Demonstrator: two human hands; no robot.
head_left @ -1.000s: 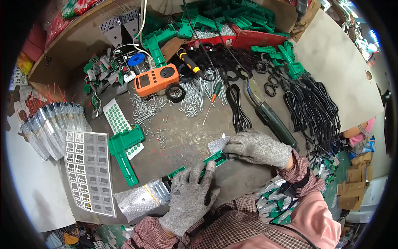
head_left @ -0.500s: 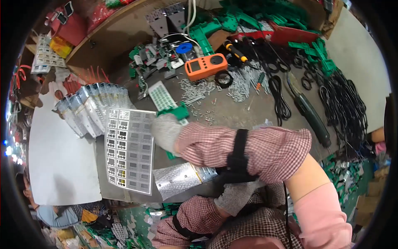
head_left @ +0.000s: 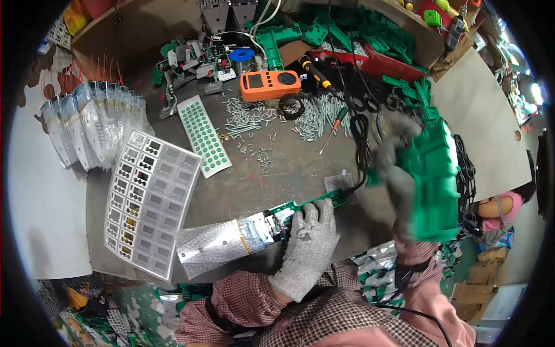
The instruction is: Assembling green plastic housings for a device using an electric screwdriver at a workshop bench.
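Observation:
My left hand [head_left: 307, 254], in a grey glove, lies with stretched fingers over a narrow green plastic casing [head_left: 332, 199] near the table's front edge. A black cable runs into the casing's right end. Against its left end lies a silvery pack in bubble wrap [head_left: 217, 246] with a yellow band. Smeared by motion, my gloved right hand [head_left: 399, 168] is raised at the right, its fingers closed on the left side of a large green plastic shell [head_left: 433, 182]. The shell hides part of the black cables behind it.
A sheet of grey-white stickers [head_left: 153, 202] and a sheet of round green stickers [head_left: 203, 136] lie at the left. Farther back are an orange meter [head_left: 270, 85], loose screws [head_left: 318, 118], a small screwdriver [head_left: 333, 128] and a solder spool [head_left: 243, 61]. Wrapped packs [head_left: 95, 124] stand far left.
My right hand has gone from beside the sticker sheets to the far right and now holds the green shell. My left hand has come up onto the green casing. The view has shifted.

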